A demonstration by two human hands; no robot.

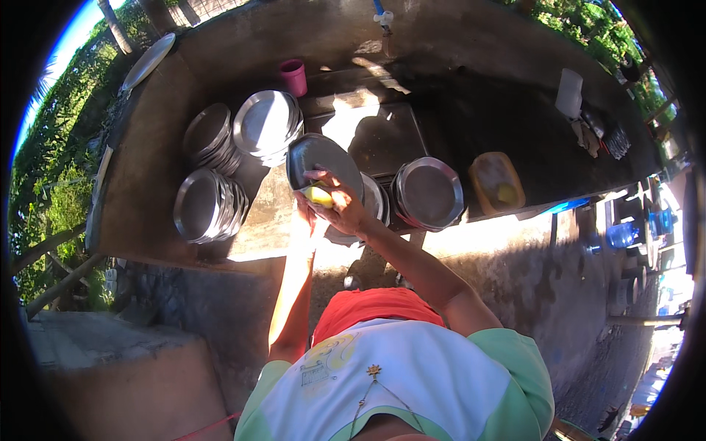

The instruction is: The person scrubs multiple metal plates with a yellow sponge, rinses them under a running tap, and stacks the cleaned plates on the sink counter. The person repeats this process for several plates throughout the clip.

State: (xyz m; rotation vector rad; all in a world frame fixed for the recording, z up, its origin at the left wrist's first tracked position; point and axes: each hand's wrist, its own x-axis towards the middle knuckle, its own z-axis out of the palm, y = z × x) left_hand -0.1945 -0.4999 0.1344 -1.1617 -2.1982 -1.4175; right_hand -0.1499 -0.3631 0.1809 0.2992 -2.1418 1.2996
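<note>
A dark metal plate (323, 156) is raised above the counter, with my left hand (309, 215) gripping its lower rim, mostly hidden behind my right hand. My right hand (338, 206) is closed round a yellow sponge (318, 196), held against the plate's face. Behind the plate, more round metal plates (373, 202) show in part. A taller stack of metal plates (429, 192) stands just to the right.
Three plate stacks (206, 132) (261, 123) (199, 206) sit on the left. A pink cup (293, 76) stands at the back, below a tap (384, 20). A yellow tub (485, 184) and a pile of cutlery (615, 140) are on the right, within the concrete basin's walls (471, 33).
</note>
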